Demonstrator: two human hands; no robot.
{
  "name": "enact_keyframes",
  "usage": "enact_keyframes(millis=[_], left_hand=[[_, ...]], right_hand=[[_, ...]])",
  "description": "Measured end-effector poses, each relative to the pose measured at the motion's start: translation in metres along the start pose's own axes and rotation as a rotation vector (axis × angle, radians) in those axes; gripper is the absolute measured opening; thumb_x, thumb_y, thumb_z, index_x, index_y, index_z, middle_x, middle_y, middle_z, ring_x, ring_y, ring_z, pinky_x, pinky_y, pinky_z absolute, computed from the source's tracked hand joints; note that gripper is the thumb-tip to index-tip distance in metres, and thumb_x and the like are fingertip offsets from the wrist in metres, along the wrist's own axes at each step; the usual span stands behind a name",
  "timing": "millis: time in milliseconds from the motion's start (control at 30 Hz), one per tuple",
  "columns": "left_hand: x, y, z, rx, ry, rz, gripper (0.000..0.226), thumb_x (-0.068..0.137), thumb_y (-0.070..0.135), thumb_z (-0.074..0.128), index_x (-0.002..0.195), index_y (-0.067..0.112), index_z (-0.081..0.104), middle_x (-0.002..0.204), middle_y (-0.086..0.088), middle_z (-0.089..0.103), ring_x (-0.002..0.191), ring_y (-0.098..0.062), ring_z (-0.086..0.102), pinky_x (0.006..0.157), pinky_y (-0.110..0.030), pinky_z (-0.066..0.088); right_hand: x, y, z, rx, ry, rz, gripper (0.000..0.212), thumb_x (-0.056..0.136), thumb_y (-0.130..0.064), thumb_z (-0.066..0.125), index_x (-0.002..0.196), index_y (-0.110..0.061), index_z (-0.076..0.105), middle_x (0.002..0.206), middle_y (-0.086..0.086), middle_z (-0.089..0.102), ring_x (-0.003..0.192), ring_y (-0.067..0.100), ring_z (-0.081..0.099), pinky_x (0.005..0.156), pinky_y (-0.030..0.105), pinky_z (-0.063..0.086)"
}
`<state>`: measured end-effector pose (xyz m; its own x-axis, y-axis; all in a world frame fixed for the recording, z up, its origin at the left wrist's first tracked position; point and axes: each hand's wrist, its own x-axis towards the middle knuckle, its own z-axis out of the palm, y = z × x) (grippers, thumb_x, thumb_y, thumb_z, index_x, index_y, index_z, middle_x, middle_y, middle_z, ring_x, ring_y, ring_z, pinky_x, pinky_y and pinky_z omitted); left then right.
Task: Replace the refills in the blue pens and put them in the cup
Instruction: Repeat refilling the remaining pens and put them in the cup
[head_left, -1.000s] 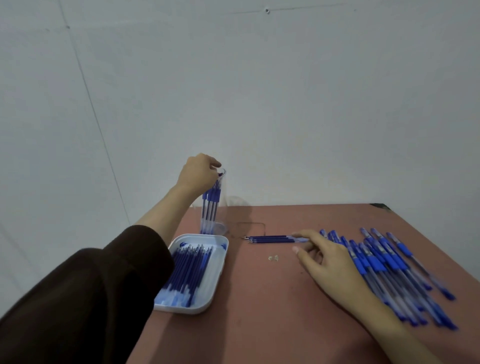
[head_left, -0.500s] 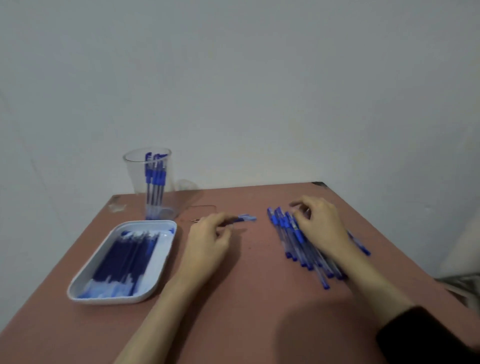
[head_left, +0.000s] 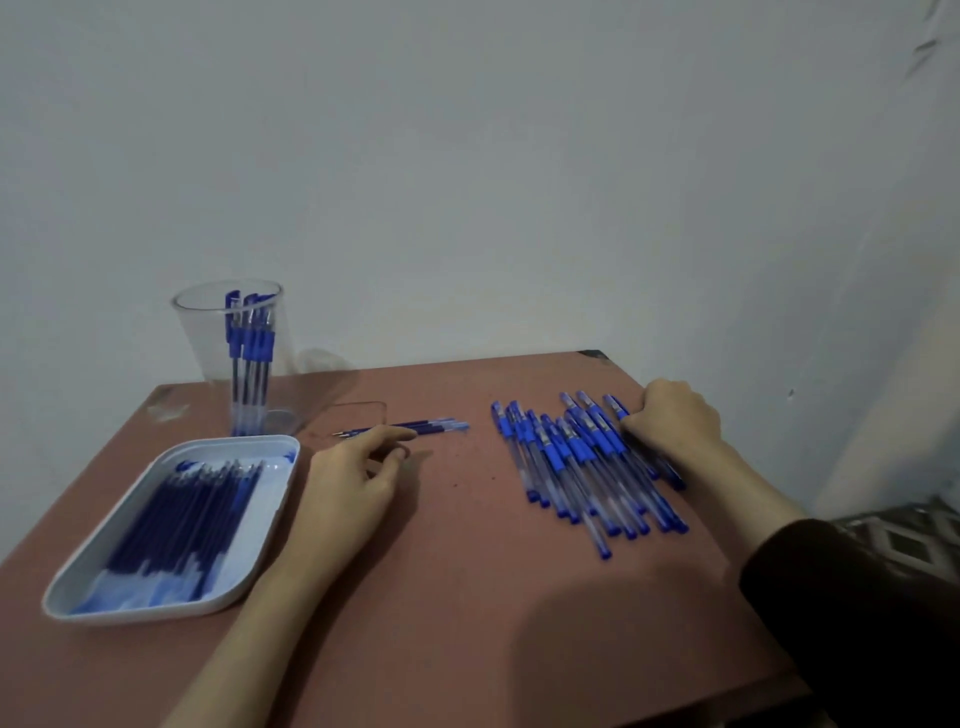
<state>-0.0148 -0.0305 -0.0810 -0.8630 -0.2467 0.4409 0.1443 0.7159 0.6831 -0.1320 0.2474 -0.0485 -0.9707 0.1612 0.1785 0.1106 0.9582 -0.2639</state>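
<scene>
Left hand (head_left: 358, 478) has left the cup (head_left: 231, 353), fingers loosely curled at the loose refills (head_left: 410, 428). Right hand (head_left: 675, 421) grips the blue pens (head_left: 571, 457): next swap likely.

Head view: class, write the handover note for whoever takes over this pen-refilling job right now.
Left hand: rests on the reddish-brown table, index finger at the loose dark blue refills; whether it pinches them is unclear.
Right hand: fingers curled onto the pile of blue capped pens, at its right edge.
Done: a few finished blue pens stand in the clear plastic cup.
Left: the whole pile; more dark refills lie in the white plastic tray.
</scene>
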Motion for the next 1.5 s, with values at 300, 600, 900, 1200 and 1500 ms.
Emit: enact_keyframes(millis=[300,600,900,1200,1500], left_hand=[[0.003,-0.005,-0.007,-0.195,0.063,-0.073,0.026,0.088,0.009,0.059,0.098,0.031,0.069,0.085,0.009,0.072,0.073,0.001,0.063,0.064,-0.007,0.044],[0.003,-0.010,-0.012,-0.391,0.127,-0.137,0.025,0.089,0.005,0.059,0.097,0.026,0.069,0.091,0.006,0.071,0.078,0.002,0.063,0.074,-0.017,0.051],[0.004,-0.008,-0.011,-0.454,0.034,-0.123,0.018,0.088,0.007,0.061,0.096,0.018,0.073,0.089,0.006,0.072,0.079,0.001,0.064,0.076,-0.023,0.052],[0.002,-0.006,-0.010,-0.481,-0.094,-0.096,0.019,0.085,0.008,0.067,0.085,0.027,0.072,0.074,0.007,0.072,0.063,-0.008,0.064,0.065,-0.021,0.053],[0.004,-0.004,-0.014,-0.377,-0.010,-0.072,0.015,0.084,0.010,0.069,0.089,0.023,0.073,0.079,0.012,0.071,0.068,0.005,0.061,0.070,-0.013,0.047]], right_hand=[[-0.037,-0.055,-0.015,0.549,0.005,-0.457,0.033,0.086,-0.013,0.061,0.117,-0.021,0.056,0.077,-0.004,0.061,0.068,0.011,0.057,0.061,0.019,0.045],[-0.092,-0.113,0.034,0.491,-0.042,-0.775,0.016,0.090,-0.037,0.056,0.101,-0.034,0.069,0.077,-0.014,0.064,0.070,0.004,0.052,0.065,0.029,0.041],[-0.097,-0.110,0.037,0.429,0.125,-0.821,0.024,0.088,-0.051,0.054,0.102,-0.040,0.069,0.089,-0.016,0.072,0.079,0.008,0.064,0.060,0.027,0.044],[-0.100,-0.109,0.032,0.362,0.157,-0.795,0.028,0.086,-0.058,0.050,0.105,-0.046,0.067,0.079,-0.009,0.072,0.079,0.016,0.065,0.058,0.027,0.034],[-0.093,-0.103,0.029,0.226,0.154,-0.639,0.039,0.086,-0.046,0.058,0.123,-0.037,0.050,0.075,-0.006,0.062,0.079,0.022,0.063,0.058,0.028,0.035]])
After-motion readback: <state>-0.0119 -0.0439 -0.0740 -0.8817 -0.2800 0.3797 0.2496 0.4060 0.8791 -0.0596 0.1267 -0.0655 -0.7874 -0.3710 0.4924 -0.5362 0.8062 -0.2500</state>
